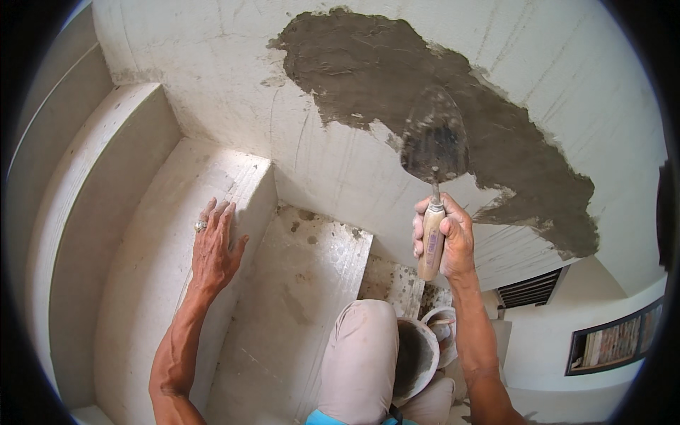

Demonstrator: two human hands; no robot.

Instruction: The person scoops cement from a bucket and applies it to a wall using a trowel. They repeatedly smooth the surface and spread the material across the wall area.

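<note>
My right hand (448, 237) is wrapped round the wooden handle of a trowel (433, 145), its blade pointing up and away from me. Mortar smears the metal blade, which overlaps the lower edge of a wet grey mortar patch (368, 64) on the white wall (212, 42). Whether the blade touches the wall, I cannot tell. My left hand (216, 244), with a ring on one finger, lies with fingers stretched out on a pale stair step (163, 205) and holds nothing.
Steps rise at the left and descend towards the right. By my knee (361, 354) stand a bucket (427, 361) and a smaller container (448, 333) with something inside. Mortar spots dot the lower step (304, 283). A dark vent (531, 287) and a framed opening (613, 343) lie below right.
</note>
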